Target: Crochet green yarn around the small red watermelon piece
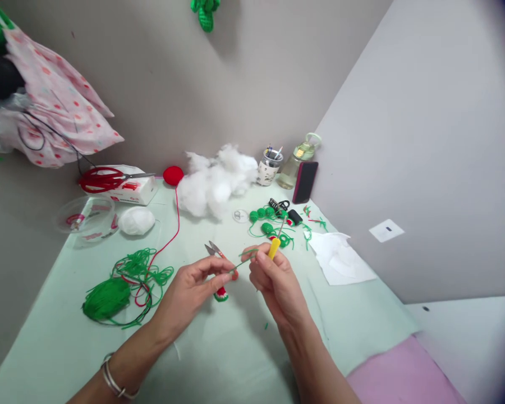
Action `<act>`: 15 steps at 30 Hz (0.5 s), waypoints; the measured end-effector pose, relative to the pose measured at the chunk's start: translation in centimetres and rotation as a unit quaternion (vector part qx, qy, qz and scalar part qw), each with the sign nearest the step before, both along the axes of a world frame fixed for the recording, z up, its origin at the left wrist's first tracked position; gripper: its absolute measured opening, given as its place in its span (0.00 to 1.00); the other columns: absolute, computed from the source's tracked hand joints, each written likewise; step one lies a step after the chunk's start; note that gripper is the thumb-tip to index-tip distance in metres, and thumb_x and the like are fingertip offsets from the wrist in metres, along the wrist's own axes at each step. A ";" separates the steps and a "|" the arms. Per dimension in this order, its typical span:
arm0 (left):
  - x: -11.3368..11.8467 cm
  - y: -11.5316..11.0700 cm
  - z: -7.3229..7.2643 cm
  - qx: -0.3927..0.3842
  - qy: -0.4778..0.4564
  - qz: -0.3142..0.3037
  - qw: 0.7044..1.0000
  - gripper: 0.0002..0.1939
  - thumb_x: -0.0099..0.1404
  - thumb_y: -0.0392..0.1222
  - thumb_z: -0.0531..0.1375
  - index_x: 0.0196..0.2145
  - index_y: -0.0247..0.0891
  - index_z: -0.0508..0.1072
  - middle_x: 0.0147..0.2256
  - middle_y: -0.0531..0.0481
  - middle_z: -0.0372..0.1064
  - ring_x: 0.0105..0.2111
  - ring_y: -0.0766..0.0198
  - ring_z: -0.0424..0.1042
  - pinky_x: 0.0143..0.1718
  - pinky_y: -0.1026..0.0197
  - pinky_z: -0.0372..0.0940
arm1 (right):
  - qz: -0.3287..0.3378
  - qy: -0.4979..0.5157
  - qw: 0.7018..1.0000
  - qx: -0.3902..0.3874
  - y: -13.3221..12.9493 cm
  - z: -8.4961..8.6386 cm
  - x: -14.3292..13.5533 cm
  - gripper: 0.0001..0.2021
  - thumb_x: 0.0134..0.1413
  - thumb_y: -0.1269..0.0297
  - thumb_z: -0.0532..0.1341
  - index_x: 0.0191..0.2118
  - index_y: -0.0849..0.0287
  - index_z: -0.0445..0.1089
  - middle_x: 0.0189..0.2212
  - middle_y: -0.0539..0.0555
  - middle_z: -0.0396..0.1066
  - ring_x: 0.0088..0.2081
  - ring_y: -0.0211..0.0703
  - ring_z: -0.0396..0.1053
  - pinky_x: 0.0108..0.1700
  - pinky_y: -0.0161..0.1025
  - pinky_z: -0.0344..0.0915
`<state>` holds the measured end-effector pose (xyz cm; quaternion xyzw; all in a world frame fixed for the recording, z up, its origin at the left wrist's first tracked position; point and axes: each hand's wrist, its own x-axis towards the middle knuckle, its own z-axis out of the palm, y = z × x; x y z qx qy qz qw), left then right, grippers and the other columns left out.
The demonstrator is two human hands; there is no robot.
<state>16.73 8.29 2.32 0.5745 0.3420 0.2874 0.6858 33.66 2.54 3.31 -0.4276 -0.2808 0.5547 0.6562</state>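
"Fingers of the left hand (187,289): how far open?"

"Thumb and forefinger are pinched together on a green strand (244,261). The right hand (280,278) is curled further in, gripping another stretch of that strand along with a yellow-handled tool (274,248)."

"Why share the strand between both?"

"Probably to hold it taut; it runs nearly straight across the small gap, above the worktop (227,350). The tool's metal shaft points away from the person, which I'd say leaves the thumb free to pinch. Its tip is too small to make out."

"And nearby?"

"Scissors (223,253) lie just behind the left fingers, blades parted and facing away, handles partly covered; within easy reach, I'd think. A red-and-green piece (221,295) rests just below those fingertips. Off to the left is a green skein (107,300) amid loose loops, and at the back a red ball (173,175) sits beside white stuffing (219,188), likely set aside to give the hands room."
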 end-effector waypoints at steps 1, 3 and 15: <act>0.0 0.0 0.0 0.000 0.004 -0.008 1.000 0.08 0.65 0.46 0.63 0.37 0.40 0.79 0.35 0.48 0.75 0.35 0.59 0.72 0.35 0.60 0.66 | 0.008 0.005 1.000 0.002 0.0 0.0 -0.1 0.15 0.56 0.54 0.67 0.30 0.58 0.63 0.25 0.45 0.68 0.17 0.26 0.35 0.20 0.32 0.37; 0.0 0.0 -0.1 0.022 0.025 -0.022 0.999 0.10 0.65 0.47 0.63 0.35 0.40 0.80 0.32 0.49 0.74 0.33 0.59 0.70 0.37 0.60 0.64 | 0.033 0.020 0.999 0.003 0.0 0.0 -0.1 0.15 0.59 0.53 0.64 0.32 0.56 0.61 0.22 0.44 0.69 0.16 0.27 0.36 0.20 0.32 0.37; 1.5 -1.0 -1.5 0.096 0.062 -0.084 0.990 0.07 0.59 0.40 0.57 0.24 0.39 0.65 0.26 0.55 0.61 0.29 0.63 0.60 0.34 0.62 0.57 | -0.015 0.023 1.000 0.009 0.5 -0.7 0.7 0.16 0.54 0.54 0.67 0.28 0.58 0.63 0.13 0.37 0.45 0.17 0.28 0.35 0.21 0.31 0.37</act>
